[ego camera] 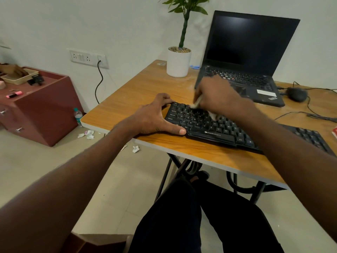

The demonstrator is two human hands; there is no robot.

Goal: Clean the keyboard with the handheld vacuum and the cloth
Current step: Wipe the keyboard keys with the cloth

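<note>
Keyboard: the black keyboard [215,125] lies on the wooden table [145,88], near its front edge.
Left hand: the left hand [153,115] rests flat at the keyboard's left end. Its fingers are spread, with the thumb along the front corner and the others at the back corner.
Right hand: the right hand [217,95] is over the keys and looks blurry. Its fingers are curled around the cloth.
Cloth: the white cloth [213,115] touches the keys under the right hand.
Laptop: an open black laptop [251,52] stands behind the keyboard.
Plant: a plant in a white pot [178,63] sits left of the laptop.
Mouse: a dark mouse [297,94] lies right of the laptop.
</note>
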